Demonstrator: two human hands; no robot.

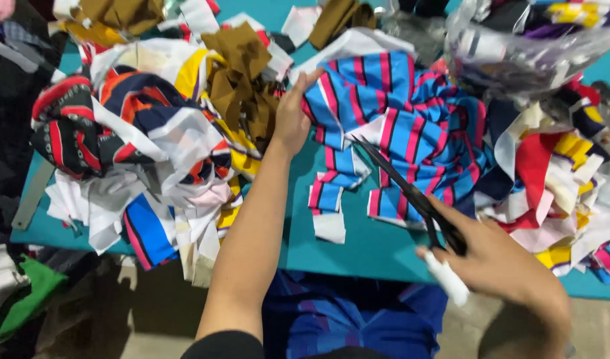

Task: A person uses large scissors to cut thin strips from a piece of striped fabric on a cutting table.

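Crumpled blue-pink striped fabric [411,126], left hand [293,116] gripping its edge, right hand [501,259] gripping black scissors [411,193]

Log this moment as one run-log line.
left hand: holds striped cloth | right hand: grips scissors, blades at cloth | table: scrap piles around
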